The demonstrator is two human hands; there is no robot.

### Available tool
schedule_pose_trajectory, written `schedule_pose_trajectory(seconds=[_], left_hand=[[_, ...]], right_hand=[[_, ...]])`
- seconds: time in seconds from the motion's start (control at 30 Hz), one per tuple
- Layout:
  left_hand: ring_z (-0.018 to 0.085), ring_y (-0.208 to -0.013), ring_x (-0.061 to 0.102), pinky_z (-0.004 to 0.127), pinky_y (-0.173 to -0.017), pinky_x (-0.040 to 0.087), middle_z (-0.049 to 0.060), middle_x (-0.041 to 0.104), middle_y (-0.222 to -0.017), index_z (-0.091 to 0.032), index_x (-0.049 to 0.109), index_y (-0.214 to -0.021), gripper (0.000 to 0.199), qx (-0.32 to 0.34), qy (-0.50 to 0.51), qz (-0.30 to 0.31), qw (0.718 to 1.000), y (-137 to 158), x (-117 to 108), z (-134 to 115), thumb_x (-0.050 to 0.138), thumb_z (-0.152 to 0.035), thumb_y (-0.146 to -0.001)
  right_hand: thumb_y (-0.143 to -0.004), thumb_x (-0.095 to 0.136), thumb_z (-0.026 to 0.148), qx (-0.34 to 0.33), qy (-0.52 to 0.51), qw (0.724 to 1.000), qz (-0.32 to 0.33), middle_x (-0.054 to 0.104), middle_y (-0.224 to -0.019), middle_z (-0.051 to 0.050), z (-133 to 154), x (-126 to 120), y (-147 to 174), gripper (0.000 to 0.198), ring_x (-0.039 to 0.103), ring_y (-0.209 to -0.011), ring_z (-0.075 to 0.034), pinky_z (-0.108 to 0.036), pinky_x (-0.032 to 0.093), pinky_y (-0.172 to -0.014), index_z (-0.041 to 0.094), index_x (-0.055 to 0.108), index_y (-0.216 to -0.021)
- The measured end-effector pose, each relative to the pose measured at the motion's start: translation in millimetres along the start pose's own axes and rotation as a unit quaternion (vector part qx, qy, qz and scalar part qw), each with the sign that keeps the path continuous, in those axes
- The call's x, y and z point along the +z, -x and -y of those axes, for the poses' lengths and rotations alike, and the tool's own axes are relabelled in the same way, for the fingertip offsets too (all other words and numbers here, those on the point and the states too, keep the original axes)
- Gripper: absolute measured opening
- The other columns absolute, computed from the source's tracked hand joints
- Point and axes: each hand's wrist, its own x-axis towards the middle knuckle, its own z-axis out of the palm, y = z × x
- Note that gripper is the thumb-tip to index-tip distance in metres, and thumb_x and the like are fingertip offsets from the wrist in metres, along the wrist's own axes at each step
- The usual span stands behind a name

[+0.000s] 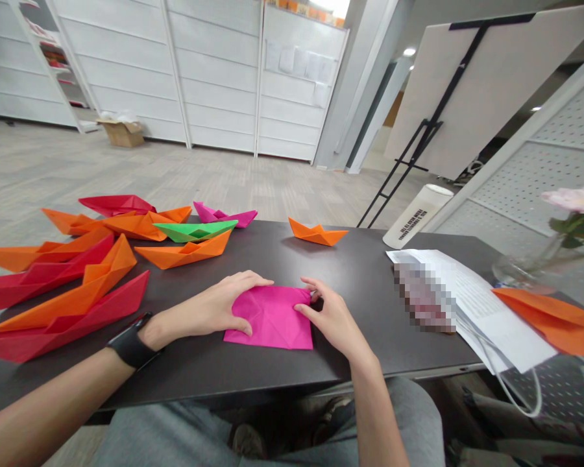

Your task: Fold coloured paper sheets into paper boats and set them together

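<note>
A folded sheet of magenta paper [272,324] lies on the dark table in front of me, with crease lines across it. My left hand [219,305], with a black watch on its wrist, holds the paper's left side. Its thumb presses on top while the other fingers reach along the far edge. At the far right corner, my right hand [333,318] pinches the paper between thumb and fingers, and the edge there looks slightly curled.
Several folded paper boats, such as a green one [194,231], crowd the table's left side. One orange boat [318,232] stands alone at the back. Rightward are a white cylinder [417,215], printed sheets [472,298], a cable, orange paper [555,318] and a flower vase [520,269].
</note>
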Motion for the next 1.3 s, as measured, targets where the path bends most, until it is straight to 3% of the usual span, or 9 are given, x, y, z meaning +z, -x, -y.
schedule_pose_trajectory(seconds=[0.23, 0.4, 0.77, 1.03, 1.3], left_hand=[[0.028, -0.135, 0.045, 0.045, -0.113, 0.035, 0.007, 0.05, -0.144, -0.03, 0.043, -0.143, 0.081, -0.003, 0.017, 0.012, 1.0, 3.0, 3.2, 9.1, 0.083, -0.028, -0.072], [0.028, -0.135, 0.045, 0.045, -0.113, 0.035, 0.008, 0.05, -0.145, -0.028, 0.043, -0.143, 0.08, -0.009, 0.018, 0.011, 1.0, 2.9, 3.3, 8.6, 0.082, -0.031, -0.073], [0.03, -0.133, 0.047, 0.048, -0.111, 0.037, 0.009, 0.051, -0.143, -0.029, 0.043, -0.143, 0.08, -0.005, 0.027, 0.009, 1.0, 3.0, 1.4, 6.4, 0.081, -0.034, -0.074], [0.029, -0.132, 0.047, 0.048, -0.111, 0.037, 0.008, 0.051, -0.142, -0.029, 0.044, -0.143, 0.078, -0.005, 0.028, 0.016, 0.999, 2.9, 1.3, 5.5, 0.081, -0.034, -0.075], [0.03, -0.132, 0.047, 0.046, -0.111, 0.037, 0.009, 0.051, -0.142, -0.027, 0.043, -0.143, 0.08, -0.018, 0.013, 0.023, 1.0, 2.5, -0.7, 1.1, 0.081, -0.034, -0.074]], right_hand=[[-0.086, 0.061, 0.028, 0.015, -0.017, 1.0, 0.001, 0.072, -0.087, -0.004, 4.8, -2.2, -1.4, 0.016, 0.063, -0.078, -0.018, -0.031, 0.051, -0.075, 0.02, 0.071, -0.095], [-0.087, 0.057, 0.028, 0.03, -0.031, 0.999, -0.027, 0.073, -0.083, -0.003, 3.2, -3.0, -2.7, 0.019, 0.067, -0.079, -0.019, -0.032, 0.051, -0.076, 0.02, 0.067, -0.102], [-0.076, 0.063, 0.017, -0.046, 0.045, 0.998, 0.018, 0.069, -0.099, -0.005, 11.0, -10.3, 6.0, 0.045, 0.063, -0.085, -0.019, -0.034, 0.051, -0.082, 0.019, 0.064, -0.121], [-0.077, 0.052, 0.006, -0.07, 0.08, 0.994, -0.005, 0.066, -0.089, -0.002, 6.6, 0.9, 0.0, 0.038, 0.061, -0.073, -0.016, -0.03, 0.051, -0.075, 0.019, 0.065, -0.111], [-0.087, 0.049, 0.012, -0.066, 0.104, 0.992, -0.02, 0.064, -0.083, -0.003, 7.6, -0.7, -2.0, 0.019, 0.061, -0.074, -0.017, -0.031, 0.048, -0.072, 0.02, 0.066, -0.086]])
